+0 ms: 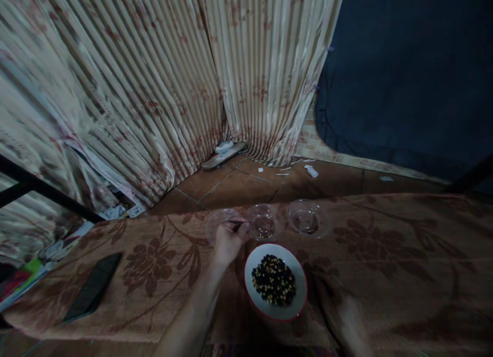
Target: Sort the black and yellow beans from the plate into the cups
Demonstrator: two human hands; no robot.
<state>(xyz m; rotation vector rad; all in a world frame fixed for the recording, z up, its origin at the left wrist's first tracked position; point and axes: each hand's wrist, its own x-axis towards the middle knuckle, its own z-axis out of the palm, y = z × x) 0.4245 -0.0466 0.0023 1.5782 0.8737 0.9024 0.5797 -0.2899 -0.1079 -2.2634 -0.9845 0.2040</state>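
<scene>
My left hand (228, 240) is closed around a thin dark tool (236, 222), whose exact kind I cannot make out. Its tip points right, towards the middle clear plastic bowl (263, 223), where a few pale kernels show at the near side. Partly behind my left hand is another clear bowl (215, 223); a third clear bowl (307, 218) stands to the right. A white bowl with a red rim (251, 262) holds a heap of mixed black and yellow beans (273, 280). Beside its right edge my right hand (333, 295) is dark and blurred, its fingers unclear.
A brown flower-patterned cloth (385, 254) covers the table. A dark phone-like slab (93, 287) lies at the left. Beyond the far edge are a tiled floor (215, 185) with scraps, a slipper-like shoe (225, 155) and striped curtains (173, 79). Dark metal bars (50, 192) rise at left.
</scene>
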